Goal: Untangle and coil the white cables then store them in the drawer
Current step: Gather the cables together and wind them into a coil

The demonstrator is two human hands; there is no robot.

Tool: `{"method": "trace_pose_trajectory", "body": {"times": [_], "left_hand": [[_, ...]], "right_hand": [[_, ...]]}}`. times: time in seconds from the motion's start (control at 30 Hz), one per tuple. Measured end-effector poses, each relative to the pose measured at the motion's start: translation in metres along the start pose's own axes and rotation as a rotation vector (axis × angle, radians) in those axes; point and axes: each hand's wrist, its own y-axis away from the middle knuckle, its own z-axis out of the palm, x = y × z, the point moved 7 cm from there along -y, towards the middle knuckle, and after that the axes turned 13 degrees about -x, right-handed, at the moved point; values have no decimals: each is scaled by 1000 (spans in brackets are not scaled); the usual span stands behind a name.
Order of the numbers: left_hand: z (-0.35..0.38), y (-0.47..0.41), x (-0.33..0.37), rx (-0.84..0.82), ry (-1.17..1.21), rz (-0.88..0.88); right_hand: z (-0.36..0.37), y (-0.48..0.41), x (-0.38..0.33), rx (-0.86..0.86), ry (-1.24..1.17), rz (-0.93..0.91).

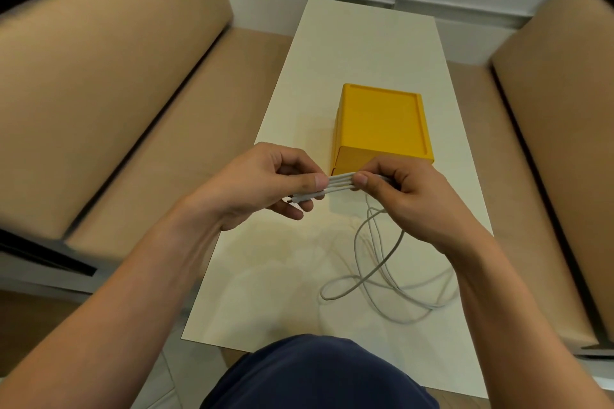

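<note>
Beige sofas (99, 93) flank a narrow white worktop (358, 43), with a yellow drawer box (382, 123) standing near its middle. Just in front of the box, above the surface, the left hand (265, 179) and right hand (408, 196) hold a flat bundle of white cable (340, 183) folded into about 4 parallel strands. The fingers (315, 181) of each hand are clamped on it, thumb on top, 1 hand at each end. From the right hand the loose tail (375, 262) drops to the worktop and sprawls in overlapping loops toward the near right edge.

Risks — the loops cross each other, so drawing in more length could tighten a crossing into a knot, or drag the tail off the right edge, which it lies close to. Easing either pinch would likely let the folds spring apart. The drawer looks closed, so 1 hand must let go to open it. Open room lies left of the loops and beyond the box; the sofas crowd both long sides.
</note>
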Motion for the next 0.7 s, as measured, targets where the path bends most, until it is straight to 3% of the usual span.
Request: {"method": "trace_pose_trajectory", "body": {"times": [0.3,0.53,0.7], "left_hand": [[-12,-5,4,42,-29,-12],[-7,-7,-2,-76,176,-50],[-8,-3,-7,-77,110,-42]], "right_hand": [[1,-7,2,-88,277,13],[-3,-5,-9,-118,8,-124],[7,-10,-4,-162,124,-107]]}}
